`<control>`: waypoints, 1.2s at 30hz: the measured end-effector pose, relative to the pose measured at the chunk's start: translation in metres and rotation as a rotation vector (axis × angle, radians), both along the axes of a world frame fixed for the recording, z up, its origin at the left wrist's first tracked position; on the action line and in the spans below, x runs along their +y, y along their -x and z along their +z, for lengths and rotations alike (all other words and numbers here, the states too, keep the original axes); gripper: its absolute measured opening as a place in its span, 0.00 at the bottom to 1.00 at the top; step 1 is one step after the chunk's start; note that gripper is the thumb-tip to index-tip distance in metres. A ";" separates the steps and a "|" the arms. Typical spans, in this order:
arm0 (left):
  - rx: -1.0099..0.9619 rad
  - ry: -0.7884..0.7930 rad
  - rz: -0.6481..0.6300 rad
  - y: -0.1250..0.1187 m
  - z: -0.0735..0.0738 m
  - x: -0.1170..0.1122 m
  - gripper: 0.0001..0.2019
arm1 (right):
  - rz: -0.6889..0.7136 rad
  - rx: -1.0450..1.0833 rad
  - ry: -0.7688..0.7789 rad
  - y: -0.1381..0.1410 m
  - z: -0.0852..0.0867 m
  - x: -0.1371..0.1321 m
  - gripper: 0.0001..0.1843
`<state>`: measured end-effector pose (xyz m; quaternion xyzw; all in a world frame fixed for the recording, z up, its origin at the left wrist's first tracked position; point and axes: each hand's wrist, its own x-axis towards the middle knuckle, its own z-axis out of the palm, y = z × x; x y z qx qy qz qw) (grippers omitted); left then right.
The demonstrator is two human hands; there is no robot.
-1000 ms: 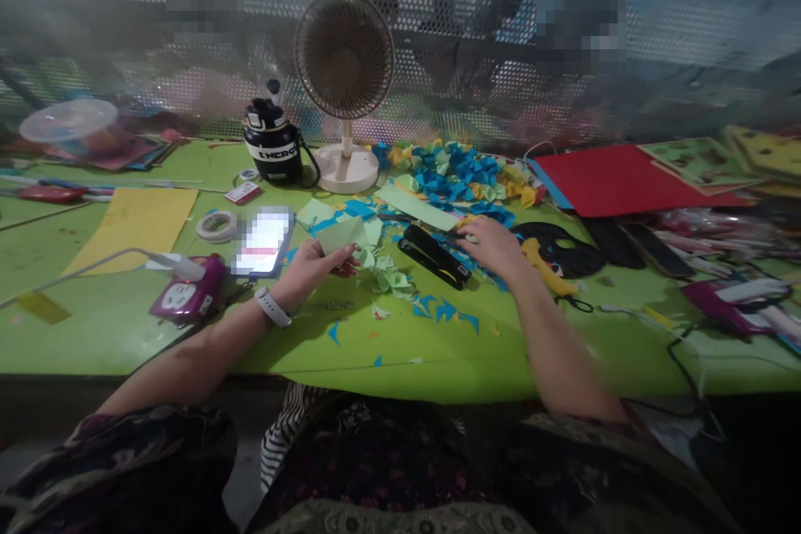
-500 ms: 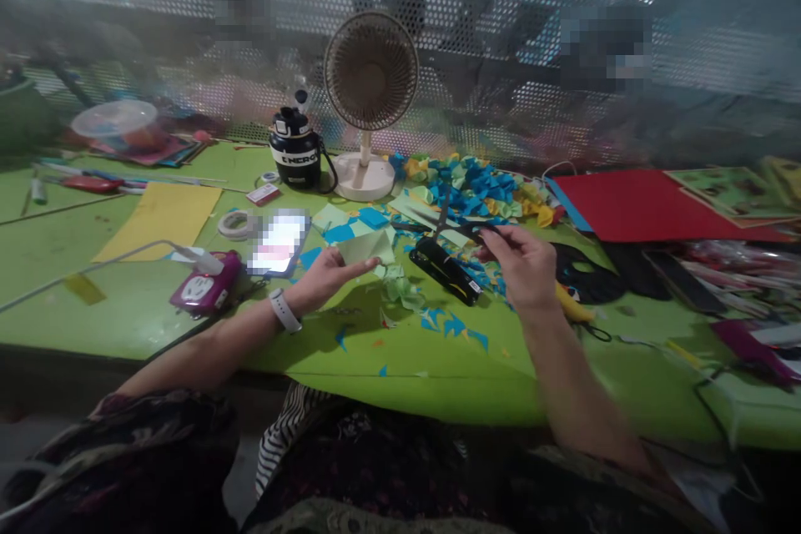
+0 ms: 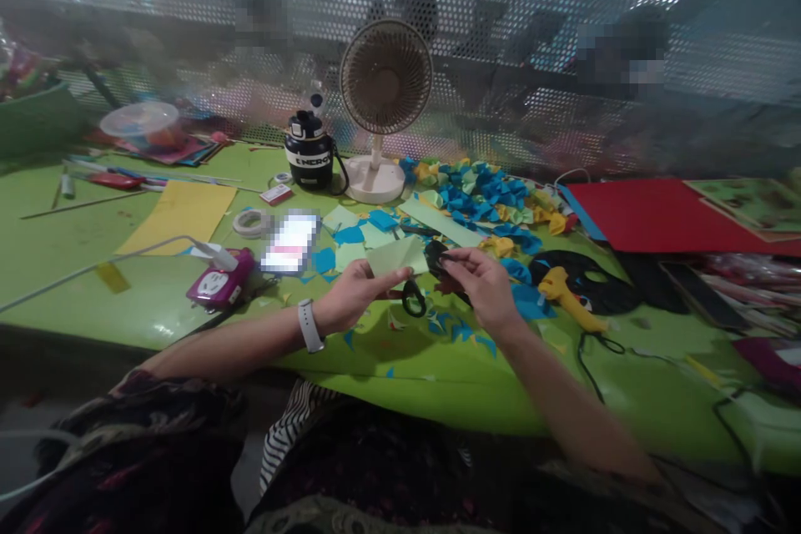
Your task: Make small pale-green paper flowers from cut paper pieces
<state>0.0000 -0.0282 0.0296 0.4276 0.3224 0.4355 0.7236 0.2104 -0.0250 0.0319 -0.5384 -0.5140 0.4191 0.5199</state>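
My left hand (image 3: 351, 294) pinches a light green piece of paper (image 3: 395, 254) between thumb and fingers. My right hand (image 3: 485, 288) is closed just right of it, on what look like black scissors; a dark ring handle (image 3: 414, 299) shows below the paper. A black part (image 3: 434, 255) at the right fingertips meets the paper's edge; I cannot tell whether it belongs to the scissors or to the stapler, which is largely hidden. Blue paper scraps (image 3: 466, 329) lie below the hands. Beyond them are a long light green strip (image 3: 441, 221) and cut blue pieces (image 3: 383, 220).
A white fan (image 3: 386, 79) and a black bottle (image 3: 309, 158) stand behind. A pile of crumpled coloured paper (image 3: 485, 188) lies right of the fan. Left are a lit phone (image 3: 291, 244), tape (image 3: 250, 223) and a purple power socket (image 3: 219, 284). Right are a yellow tool (image 3: 572, 300) and red sheet (image 3: 682, 217).
My right hand has moved left and down, close to my left hand. The scissors have turned from above the stapler to beside the paper. The view has shifted slightly.
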 end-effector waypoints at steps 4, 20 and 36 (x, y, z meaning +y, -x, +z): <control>-0.032 0.031 0.086 -0.009 0.002 0.001 0.19 | -0.149 -0.523 -0.431 0.002 -0.001 -0.008 0.16; -0.090 0.011 0.234 -0.015 -0.008 0.004 0.16 | -0.052 -1.184 -0.732 0.013 -0.007 -0.030 0.14; -0.037 -0.025 0.206 -0.013 -0.013 0.002 0.16 | -0.023 -0.559 -0.123 -0.004 0.006 -0.018 0.13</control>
